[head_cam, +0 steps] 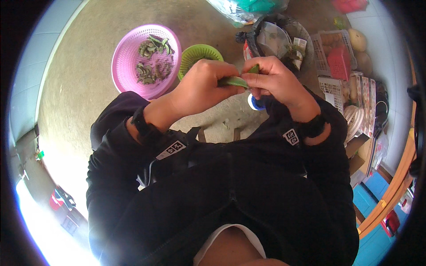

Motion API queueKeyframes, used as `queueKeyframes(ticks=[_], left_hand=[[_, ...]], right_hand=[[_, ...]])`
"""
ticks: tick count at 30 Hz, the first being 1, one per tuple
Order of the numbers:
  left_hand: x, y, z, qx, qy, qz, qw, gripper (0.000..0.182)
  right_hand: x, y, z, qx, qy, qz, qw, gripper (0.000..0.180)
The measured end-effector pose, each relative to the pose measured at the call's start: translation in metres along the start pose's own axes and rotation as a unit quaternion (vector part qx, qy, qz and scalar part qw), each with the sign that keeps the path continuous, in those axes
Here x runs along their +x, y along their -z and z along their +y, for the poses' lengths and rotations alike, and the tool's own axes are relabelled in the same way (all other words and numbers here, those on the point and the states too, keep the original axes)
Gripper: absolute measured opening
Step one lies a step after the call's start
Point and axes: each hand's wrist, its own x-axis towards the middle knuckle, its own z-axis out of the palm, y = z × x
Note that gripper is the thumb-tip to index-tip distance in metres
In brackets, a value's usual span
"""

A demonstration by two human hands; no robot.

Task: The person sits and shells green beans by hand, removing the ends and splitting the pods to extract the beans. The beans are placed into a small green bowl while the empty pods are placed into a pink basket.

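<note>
Both my hands meet in front of my knees. My left hand (203, 89) grips a flat green bean pod (234, 81), whose end reaches my right hand. My right hand (274, 78) pinches a green pod piece (254, 69) between thumb and fingers; whether it is joined to the pod is hidden. Beyond my left wrist stands a pink plastic colander (121, 63), with two heaps of bean pods (154, 46) inside. A smaller green slotted basket (202, 50) is beside it, partly covered by my left hand; dark bits lie in it.
A bin lined with a black bag (283, 20) holds refuse beyond my right hand. Plastic crates (332, 88) and pale round squashes (358, 38) line the right wall. A clear plastic bag (246, 10) lies at the top. A blue and white round object (255, 102) is below my right hand.
</note>
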Motion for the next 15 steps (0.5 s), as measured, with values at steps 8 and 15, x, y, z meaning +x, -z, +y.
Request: queueKeyframes(ticks=[8,15], left_hand=[[-0.002,-0.004,-0.008,0.097,-0.114,0.169,0.974,0.015],[-0.004,-0.001,0.003,-0.147,-0.094,0.208,0.962,0.009]], right_hand=[[0.007,-0.015,0.009,0.298,0.027,0.054,0.953,0.012],[0.013,-0.015,0.027,-0.020,0.073,0.055,0.996,0.013]])
